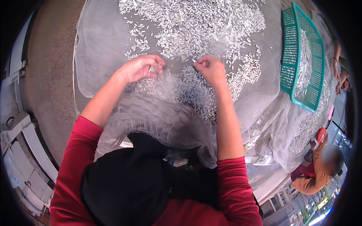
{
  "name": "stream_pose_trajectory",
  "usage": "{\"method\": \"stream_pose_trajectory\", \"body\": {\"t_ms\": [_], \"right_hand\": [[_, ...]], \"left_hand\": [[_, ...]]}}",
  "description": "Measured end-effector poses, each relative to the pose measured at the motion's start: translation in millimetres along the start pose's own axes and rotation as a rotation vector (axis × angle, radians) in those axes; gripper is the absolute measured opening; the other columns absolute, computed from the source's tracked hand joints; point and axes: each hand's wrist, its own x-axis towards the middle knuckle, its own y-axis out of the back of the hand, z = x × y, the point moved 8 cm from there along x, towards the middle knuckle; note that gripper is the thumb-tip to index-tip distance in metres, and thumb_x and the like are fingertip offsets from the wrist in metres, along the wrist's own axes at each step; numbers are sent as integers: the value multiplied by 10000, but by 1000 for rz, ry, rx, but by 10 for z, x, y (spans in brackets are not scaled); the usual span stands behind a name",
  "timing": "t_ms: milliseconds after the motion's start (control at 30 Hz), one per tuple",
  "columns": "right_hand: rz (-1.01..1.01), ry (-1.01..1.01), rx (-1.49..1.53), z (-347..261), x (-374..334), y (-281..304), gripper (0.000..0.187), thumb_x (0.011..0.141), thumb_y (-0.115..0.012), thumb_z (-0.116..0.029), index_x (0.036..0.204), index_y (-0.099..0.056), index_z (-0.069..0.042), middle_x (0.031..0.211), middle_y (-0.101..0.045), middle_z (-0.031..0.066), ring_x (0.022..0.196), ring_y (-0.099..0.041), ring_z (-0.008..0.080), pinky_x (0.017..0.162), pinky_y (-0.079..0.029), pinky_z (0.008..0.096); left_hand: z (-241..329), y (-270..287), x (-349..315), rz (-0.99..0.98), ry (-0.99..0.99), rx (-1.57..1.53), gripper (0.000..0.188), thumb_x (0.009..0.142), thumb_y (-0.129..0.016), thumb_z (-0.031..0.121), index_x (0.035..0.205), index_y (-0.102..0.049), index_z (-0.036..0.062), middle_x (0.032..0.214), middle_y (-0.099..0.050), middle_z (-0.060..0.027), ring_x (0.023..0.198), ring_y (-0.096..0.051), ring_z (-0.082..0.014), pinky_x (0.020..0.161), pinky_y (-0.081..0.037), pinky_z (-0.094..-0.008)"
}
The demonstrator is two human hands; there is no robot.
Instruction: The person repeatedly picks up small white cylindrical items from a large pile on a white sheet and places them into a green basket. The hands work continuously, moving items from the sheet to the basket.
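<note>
Many small, silvery-white, elongated pieces (203, 22) lie in a wide spread on a grey surface covered with sheer white netting. My left hand (141, 68) is curled closed over the near left part of the spread, with a few of these pieces showing between its fingers. To its right, my right hand (212, 69) is pinched closed, a single pale piece at its fingertips. Below and between both hands lies a denser heap of the same pieces (194, 86), partly veiled by a whitish blur.
Gathered sheer netting (158, 113) bunches along the near edge. A green plastic basket (321, 75) holding similar pieces stands to the right. Beyond it are another person's hands (338, 77), and at lower right a person in orange-brown (311, 184) beside more pieces.
</note>
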Motion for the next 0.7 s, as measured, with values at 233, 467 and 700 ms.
{"method": "stream_pose_trajectory", "body": {"t_ms": [233, 467, 700], "right_hand": [[-35, -133, -163, -8, -4, -161, 124, 801, -655, -177, 830, -634, -58, 890, -636, 73, 781, -635, 256, 680, -495, 354], [-77, -386, 982, 51, 17, -88, 194, 799, -668, -197, 867, -636, -19, 715, -596, 15, 642, -534, 144, 576, -406, 272], [124, -201, -284, -185, 592, -290, 187, 739, -734, -221, 854, -695, -79, 732, -654, 50, 679, -606, 144, 656, -483, 297]], "left_hand": [[364, 303, 136, 563, -331, 899, 78, 822, -622, 121, 878, -661, 82, 755, -591, -35, 706, -621, -172, 630, -464, -332], [464, -1, 99, 538, -704, 1357, 146, 810, -646, 98, 955, -636, 92, 849, -585, -83, 766, -613, -272, 683, -498, -384], [438, -69, 214, 410, -482, 1464, 118, 793, -584, 67, 909, -605, 56, 954, -612, -145, 849, -614, -350, 751, -510, -414]]}}
